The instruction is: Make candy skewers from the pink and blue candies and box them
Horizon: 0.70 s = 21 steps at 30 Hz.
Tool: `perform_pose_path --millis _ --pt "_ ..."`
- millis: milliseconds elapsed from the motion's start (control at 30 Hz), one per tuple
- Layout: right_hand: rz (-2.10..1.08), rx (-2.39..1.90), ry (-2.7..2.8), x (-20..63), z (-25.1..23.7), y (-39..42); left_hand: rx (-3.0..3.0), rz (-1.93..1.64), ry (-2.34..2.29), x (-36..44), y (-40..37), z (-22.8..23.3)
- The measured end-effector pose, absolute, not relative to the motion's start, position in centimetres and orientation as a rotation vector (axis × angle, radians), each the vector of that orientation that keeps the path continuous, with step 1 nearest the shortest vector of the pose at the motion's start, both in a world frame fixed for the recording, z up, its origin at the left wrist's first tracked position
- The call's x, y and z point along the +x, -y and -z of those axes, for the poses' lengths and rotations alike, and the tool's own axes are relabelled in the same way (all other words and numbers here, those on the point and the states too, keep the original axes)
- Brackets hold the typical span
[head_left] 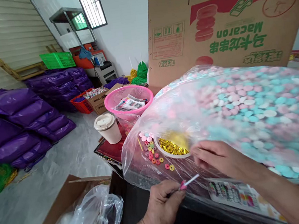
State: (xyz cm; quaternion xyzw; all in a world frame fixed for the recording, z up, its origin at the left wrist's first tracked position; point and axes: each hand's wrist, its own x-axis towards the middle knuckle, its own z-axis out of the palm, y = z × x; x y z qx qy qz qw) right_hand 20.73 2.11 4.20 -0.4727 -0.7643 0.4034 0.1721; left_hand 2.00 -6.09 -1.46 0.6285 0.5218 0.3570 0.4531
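Note:
Between thumb and fingers, my left hand pinches a white stick with pink candy, its bare end pointing up and right. My right hand is at the right rim of a white bowl, its fingers drawn together; whatever is in them is hidden. Gold twist ties fill the bowl, partly under clear plastic. Left of it lie several colored ring candies and a few pastel tablets. A printed packet rests below my right forearm.
A big clear bag of pink, blue and white tablets spreads right, before a cardboard box. A lidded cup and pink basket stand left. An open carton with plastic sits lower left; purple bags are stacked beyond.

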Motion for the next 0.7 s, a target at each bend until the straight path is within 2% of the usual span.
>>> perform_pose_path --millis 67,133,367,700 --pt "-0.656 -1.346 2.533 18.8 -4.5 -6.4 1.202 -0.904 -1.329 2.0 6.2 2.0" --pt "-0.472 -1.325 2.708 17.3 -3.9 -9.9 0.955 -0.889 -1.3 1.9 6.2 2.3" --pt "-0.226 -1.18 3.043 16.1 -0.3 -13.7 0.431 -0.855 -1.182 2.0 6.7 4.7" --pt "-0.016 -1.175 3.139 17.3 -0.8 -13.5 0.428 -0.828 -1.121 2.9 6.9 4.7"
